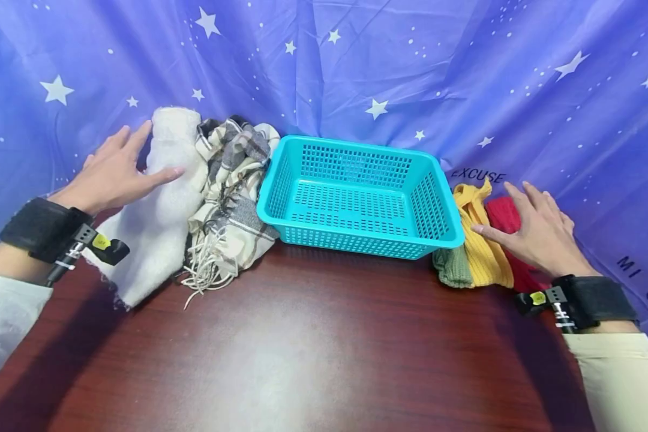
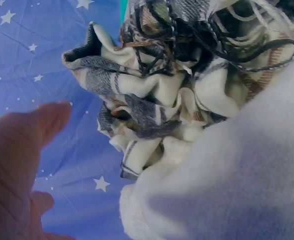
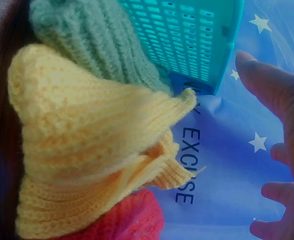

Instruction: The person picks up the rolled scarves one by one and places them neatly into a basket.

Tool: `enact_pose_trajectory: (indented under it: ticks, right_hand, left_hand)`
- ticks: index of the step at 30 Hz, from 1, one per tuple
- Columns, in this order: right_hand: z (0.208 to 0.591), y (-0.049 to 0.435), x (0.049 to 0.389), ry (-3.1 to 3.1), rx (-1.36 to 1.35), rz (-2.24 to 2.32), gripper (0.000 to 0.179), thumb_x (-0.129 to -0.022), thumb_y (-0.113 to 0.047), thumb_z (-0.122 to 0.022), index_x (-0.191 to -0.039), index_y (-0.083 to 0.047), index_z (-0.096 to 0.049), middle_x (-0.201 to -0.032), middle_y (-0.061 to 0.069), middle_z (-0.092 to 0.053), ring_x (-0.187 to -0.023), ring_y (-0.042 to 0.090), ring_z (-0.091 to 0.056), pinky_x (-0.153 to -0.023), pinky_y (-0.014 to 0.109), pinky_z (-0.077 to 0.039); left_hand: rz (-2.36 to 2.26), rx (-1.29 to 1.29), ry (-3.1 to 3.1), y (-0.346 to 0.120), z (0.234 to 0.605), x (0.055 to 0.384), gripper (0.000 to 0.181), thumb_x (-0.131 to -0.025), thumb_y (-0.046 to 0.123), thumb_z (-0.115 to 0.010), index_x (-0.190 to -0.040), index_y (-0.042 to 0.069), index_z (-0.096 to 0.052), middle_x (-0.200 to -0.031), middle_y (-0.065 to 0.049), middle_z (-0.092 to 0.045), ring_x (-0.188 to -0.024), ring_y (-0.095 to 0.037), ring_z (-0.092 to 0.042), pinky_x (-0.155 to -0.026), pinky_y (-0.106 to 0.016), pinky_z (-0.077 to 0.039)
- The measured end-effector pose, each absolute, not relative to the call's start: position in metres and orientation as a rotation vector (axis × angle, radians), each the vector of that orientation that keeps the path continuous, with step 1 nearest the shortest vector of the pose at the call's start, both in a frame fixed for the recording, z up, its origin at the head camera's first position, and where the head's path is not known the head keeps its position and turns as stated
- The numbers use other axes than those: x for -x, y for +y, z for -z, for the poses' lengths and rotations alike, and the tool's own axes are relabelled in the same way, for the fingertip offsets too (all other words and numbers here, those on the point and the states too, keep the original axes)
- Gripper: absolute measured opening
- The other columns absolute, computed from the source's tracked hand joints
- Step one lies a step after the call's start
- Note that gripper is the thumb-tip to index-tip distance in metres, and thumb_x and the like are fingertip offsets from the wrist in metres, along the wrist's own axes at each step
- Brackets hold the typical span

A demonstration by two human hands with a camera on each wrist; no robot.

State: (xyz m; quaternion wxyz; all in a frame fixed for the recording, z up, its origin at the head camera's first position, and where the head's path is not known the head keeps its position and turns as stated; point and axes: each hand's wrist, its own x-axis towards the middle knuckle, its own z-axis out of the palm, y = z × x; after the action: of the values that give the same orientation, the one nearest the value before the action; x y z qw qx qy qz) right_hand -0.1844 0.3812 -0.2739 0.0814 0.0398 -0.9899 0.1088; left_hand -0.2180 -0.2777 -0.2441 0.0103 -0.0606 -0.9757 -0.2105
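Observation:
My left hand (image 1: 116, 171), fingers spread, hovers over the left edge of a folded white fuzzy scarf (image 1: 167, 198) in the head view. Beside that scarf lies a bunched plaid scarf (image 1: 232, 198) with fringe, in cream, grey and black. My right hand (image 1: 542, 231) is spread above a red knit piece (image 1: 504, 216) and near a yellow ribbed knit piece (image 1: 480, 240). A green knit piece (image 3: 97, 45) lies next to the yellow one, partly hidden by the basket in the head view. Neither hand holds anything.
A turquoise perforated plastic basket (image 1: 362, 240) with nothing inside stands between the two groups of knitwear. Beneath everything is a dark reddish wooden table (image 1: 302, 336). A blue star-printed cloth (image 1: 345, 78) with lettering hangs along the back and sides.

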Motion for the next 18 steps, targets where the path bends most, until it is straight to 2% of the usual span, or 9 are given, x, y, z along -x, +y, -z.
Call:
enact_pose_trajectory:
  ticks: [6, 12, 16, 18]
  right_hand:
    - [0.273, 0.379, 0.187, -2.974, -0.109, -0.327, 0.104, -0.089, -0.059, -0.067, -0.162, -0.008, -0.012, -0.164, 0.032, -0.003, -0.147, 0.057, 0.002, -0.101, 0.086, -0.004]
    - [0.275, 0.379, 0.190, -2.974, -0.111, -0.319, 0.102, -0.091, -0.059, -0.065, -0.162, -0.008, -0.012, -0.164, 0.032, -0.003, -0.147, 0.058, 0.002, -0.100, 0.086, -0.006]
    - [0.276, 0.379, 0.192, -2.976, -0.116, -0.321, 0.102, -0.091, -0.058, -0.065, -0.162, -0.008, -0.012, -0.164, 0.031, -0.003, -0.147, 0.057, 0.002, -0.101, 0.086, -0.005]
    - [0.277, 0.377, 0.194, -2.977, -0.120, -0.331, 0.102, -0.091, -0.058, -0.065, -0.162, -0.008, -0.012, -0.164, 0.030, -0.003, -0.147, 0.057, 0.002, -0.101, 0.086, -0.005]
  left_hand:
    - [0.663, 0.125, -3.147, -0.283, 0.255, 0.222, 0.112, -0.095, 0.066, -0.052, -0.158, 0.006, 0.019, -0.154, -0.045, 0.012, -0.142, -0.064, 0.002, -0.102, -0.083, -0.007]
    - [0.713, 0.048, -3.305, -0.280, 0.280, 0.229, 0.126, -0.093, 0.066, -0.055, -0.147, -0.011, 0.029, -0.147, -0.054, 0.006, -0.137, -0.069, -0.006, -0.107, -0.077, -0.015]
    - [0.780, -0.027, -3.313, -0.278, 0.294, 0.231, 0.129, -0.092, 0.062, -0.060, -0.143, -0.015, 0.031, -0.143, -0.058, 0.001, -0.134, -0.070, -0.013, -0.110, -0.072, -0.019]
    - [0.815, -0.080, -3.281, -0.278, 0.300, 0.231, 0.129, -0.092, 0.057, -0.064, -0.145, -0.014, 0.030, -0.142, -0.059, -0.007, -0.132, -0.069, -0.021, -0.109, -0.071, -0.025]
